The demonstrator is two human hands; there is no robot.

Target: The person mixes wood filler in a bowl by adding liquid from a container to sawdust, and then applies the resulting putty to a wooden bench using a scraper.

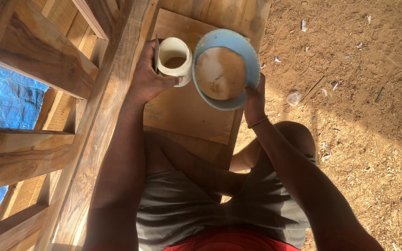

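Wooden board [187, 116] across a plank bench [238, 18], sandy ground [359, 93] beneath.

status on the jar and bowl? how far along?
Done: the white jar already holds some brown stuff. In hand: left hand grips the jar, right hand tilts the blue bowl beside it. Left: brown residue in the bowl.

We saw hard, warm sunlight from the left; it glared off the wooden frame [103, 116], while deep shadow covered our lap and dirt ground [364, 93]. Focus was sharp, edges slightly stretched.
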